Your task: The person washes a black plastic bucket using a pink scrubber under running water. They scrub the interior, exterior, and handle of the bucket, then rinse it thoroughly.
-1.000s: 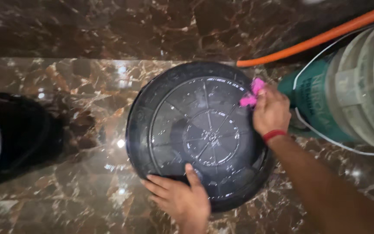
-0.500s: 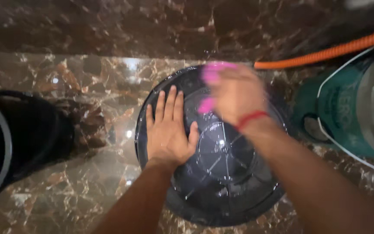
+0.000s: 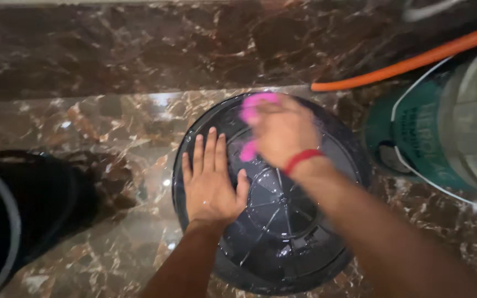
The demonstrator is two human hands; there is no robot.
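Two hands on the wet, slippery-looking upturned black plastic tub (image 3: 282, 221): left hand (image 3: 212, 182) flat, fingers spread, right hand (image 3: 282, 131) clutching a soft pink scrubbing sponge (image 3: 252, 118)

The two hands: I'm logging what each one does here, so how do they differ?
The left hand lies flat and open, fingers spread, on the black upturned tub; the right hand is curled around a pink scrubber. The left looks sharp, the right blurred. Only the right wrist wears a red thread. Both rest on the tub's wet bottom.

Dim, warm light — glare spots glint off the wet marble floor (image 3: 111, 116); the right hand (image 3: 282, 129) is motion-blurred.
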